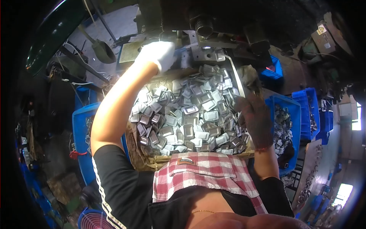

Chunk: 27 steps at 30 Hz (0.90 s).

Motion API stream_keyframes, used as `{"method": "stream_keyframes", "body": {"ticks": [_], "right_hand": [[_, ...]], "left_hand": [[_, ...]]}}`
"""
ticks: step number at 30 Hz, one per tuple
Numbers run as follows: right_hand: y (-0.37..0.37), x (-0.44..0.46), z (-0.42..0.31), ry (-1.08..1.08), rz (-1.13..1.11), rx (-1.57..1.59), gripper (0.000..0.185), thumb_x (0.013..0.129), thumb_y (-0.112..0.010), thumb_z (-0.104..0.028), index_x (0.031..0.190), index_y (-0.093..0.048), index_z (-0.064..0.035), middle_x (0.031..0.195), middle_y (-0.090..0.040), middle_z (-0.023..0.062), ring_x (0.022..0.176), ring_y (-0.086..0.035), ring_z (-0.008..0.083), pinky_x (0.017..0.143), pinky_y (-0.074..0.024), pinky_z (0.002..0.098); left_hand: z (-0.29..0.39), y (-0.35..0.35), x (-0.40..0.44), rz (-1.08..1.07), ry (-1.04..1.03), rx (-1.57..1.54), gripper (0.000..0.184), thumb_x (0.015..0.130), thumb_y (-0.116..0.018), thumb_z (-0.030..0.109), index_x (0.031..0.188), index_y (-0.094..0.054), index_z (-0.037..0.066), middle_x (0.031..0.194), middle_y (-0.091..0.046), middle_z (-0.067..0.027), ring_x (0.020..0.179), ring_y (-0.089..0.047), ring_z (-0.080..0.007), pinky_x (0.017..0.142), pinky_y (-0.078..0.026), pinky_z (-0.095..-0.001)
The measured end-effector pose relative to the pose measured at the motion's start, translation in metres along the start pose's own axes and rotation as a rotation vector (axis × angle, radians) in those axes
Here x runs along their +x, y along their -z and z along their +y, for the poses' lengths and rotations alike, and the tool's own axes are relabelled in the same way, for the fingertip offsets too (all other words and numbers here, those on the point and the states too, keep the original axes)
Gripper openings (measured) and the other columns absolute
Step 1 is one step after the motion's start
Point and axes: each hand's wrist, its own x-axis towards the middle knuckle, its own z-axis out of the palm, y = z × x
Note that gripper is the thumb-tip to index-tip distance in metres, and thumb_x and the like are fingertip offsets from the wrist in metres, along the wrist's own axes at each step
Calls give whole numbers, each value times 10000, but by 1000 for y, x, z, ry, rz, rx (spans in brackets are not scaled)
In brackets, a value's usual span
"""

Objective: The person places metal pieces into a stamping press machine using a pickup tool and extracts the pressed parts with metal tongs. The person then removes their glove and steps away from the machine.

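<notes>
The right hand (257, 120) has its grip around 1 thin rod (235, 74), angled over the right side of heaped metal pieces (194, 114). Left hand (158, 55), far left: grip cannot be told.

A factory workshop here, no mistaking it: hulking dark machine (171, 16) with a thick threaded bolt (204, 27), small metal pieces (190, 118) heaped before it, blue plastic crates (79, 133) either side, yellow warning triangle (321, 29) upper right, caged fan (95, 221) lower left.
</notes>
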Motion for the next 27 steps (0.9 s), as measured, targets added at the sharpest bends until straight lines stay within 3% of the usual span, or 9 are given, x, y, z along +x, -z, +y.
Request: {"method": "stream_keyframes", "body": {"ticks": [5,8,9,12,13,16,19,22,27], "right_hand": [[-19,29,0,57,36,98,303,936,-652,-146,1232,-659,-80,775,-650,26,505,-517,55,439,-378,229],[-26,35,-18,-121,-77,263,302,950,-630,-179,1228,-637,-61,776,-652,40,534,-542,70,434,-385,231],[-28,38,-23,-61,-59,138,255,943,-625,-163,1175,-653,-60,786,-645,61,596,-572,116,506,-428,270],[-33,44,-26,38,-58,-70,197,927,-628,-161,1087,-681,-60,858,-635,117,742,-642,212,666,-526,348],[-32,47,-20,28,-91,-30,227,924,-639,-192,1106,-678,-62,911,-640,128,766,-650,215,681,-535,348],[-27,56,-1,4,-184,84,327,918,-674,-285,1162,-671,-67,1070,-655,163,836,-676,224,724,-565,350],[-32,52,6,315,62,-313,358,921,-688,-292,1221,-665,-96,1114,-660,155,839,-673,195,692,-566,327],[-24,55,19,577,254,-499,285,910,-685,-191,1182,-678,-106,1090,-644,140,807,-648,266,694,-538,364],[-8,18,-24,-138,1,90,308,918,-685,-167,1215,-673,-85,1086,-635,97,800,-624,207,668,-513,339]], "left_hand": [[23,16,25,-31,61,3,262,896,-543,139,990,-756,18,1019,-722,-230,939,-716,-370,824,-570,-423],[7,-20,9,261,60,-220,242,905,-619,228,983,-728,26,924,-721,-217,877,-719,-355,804,-568,-430],[2,-28,0,334,11,-284,248,905,-638,250,982,-721,29,904,-719,-214,861,-719,-350,801,-568,-433],[8,-22,-37,-77,-135,-389,329,868,-719,339,1020,-696,48,879,-710,-183,804,-709,-336,792,-561,-419],[3,-43,-41,63,-295,-372,405,867,-728,380,1131,-686,75,918,-714,-188,853,-702,-352,785,-547,-416],[7,-71,-49,92,-240,-222,358,856,-710,305,1157,-683,112,975,-711,-192,924,-691,-365,839,-538,-444],[3,-83,-43,96,-166,-234,335,848,-689,234,1152,-681,95,978,-710,-195,933,-686,-369,839,-537,-452],[-4,-80,-52,144,-145,-231,309,841,-665,181,1126,-677,62,974,-705,-207,922,-683,-379,834,-535,-461],[-17,-74,-75,225,-31,-31,275,844,-667,166,1088,-672,41,942,-697,-219,876,-680,-390,800,-539,-447]]}}
